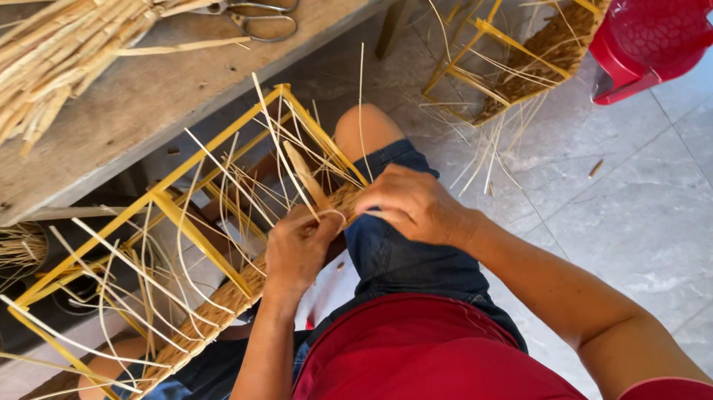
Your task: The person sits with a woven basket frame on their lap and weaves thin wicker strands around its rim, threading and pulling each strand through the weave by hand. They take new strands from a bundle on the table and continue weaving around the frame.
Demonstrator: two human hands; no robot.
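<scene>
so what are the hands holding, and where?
Both hands, left and right, grip the yellow wire frame at the woven bottom edge, near its corner; the left also pinches a straw strand.

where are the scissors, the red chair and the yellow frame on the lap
scissors (260,12), head view, on the handle loops
red chair (661,14), head view, on the seat
yellow frame (194,231), head view, on a middle bar

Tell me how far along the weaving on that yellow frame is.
Done: a woven band covers the bottom edge of the yellow wire frame lying across the person's lap. In hand: the left hand and right hand work fibre strands at the band's right end. Left: the frame's sides are bare, with only loose upright strands across them. Scissors and raw fibre bundles lie on the wooden bench.
</scene>
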